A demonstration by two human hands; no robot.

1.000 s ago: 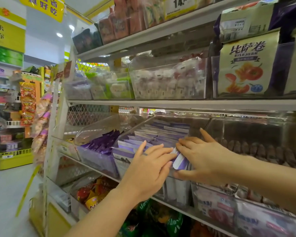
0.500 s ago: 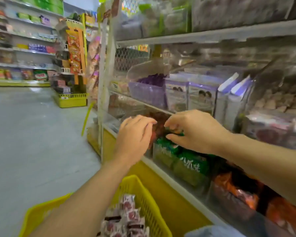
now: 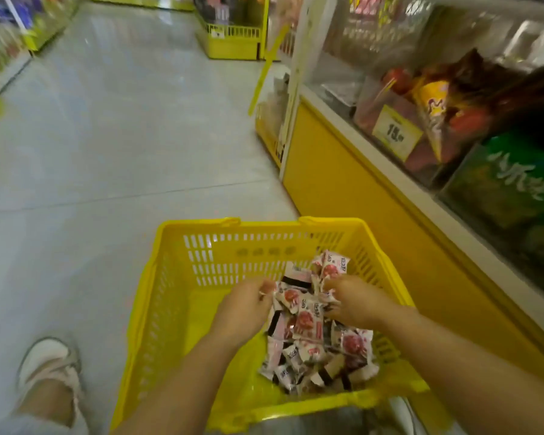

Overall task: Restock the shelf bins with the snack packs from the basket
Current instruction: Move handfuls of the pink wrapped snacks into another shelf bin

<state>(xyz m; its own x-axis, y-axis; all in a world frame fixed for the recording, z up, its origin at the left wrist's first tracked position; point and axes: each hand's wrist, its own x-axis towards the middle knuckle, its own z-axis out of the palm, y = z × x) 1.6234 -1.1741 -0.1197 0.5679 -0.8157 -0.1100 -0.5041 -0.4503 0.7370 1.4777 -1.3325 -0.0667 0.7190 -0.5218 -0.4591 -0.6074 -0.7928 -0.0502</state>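
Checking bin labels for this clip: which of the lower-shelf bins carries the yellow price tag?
The farther bin, holding red and orange packs; its tag reads 15. The nearer bin of green packs shows none.

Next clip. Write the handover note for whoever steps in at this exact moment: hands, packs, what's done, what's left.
Left hand: down in the yellow basket, fingers curled on snack packs at the heap's left edge.
Right hand: grips packs at the heap's upper right.
Packs: heaped against the basket's right side.
Shelf bins: to the right, holding other goods.
Done: a two-handed grab is under way; nothing lifted out yet.
Left: carry handfuls to the matching bin, which is not identifiable in this view, and repeat until the basket is empty.
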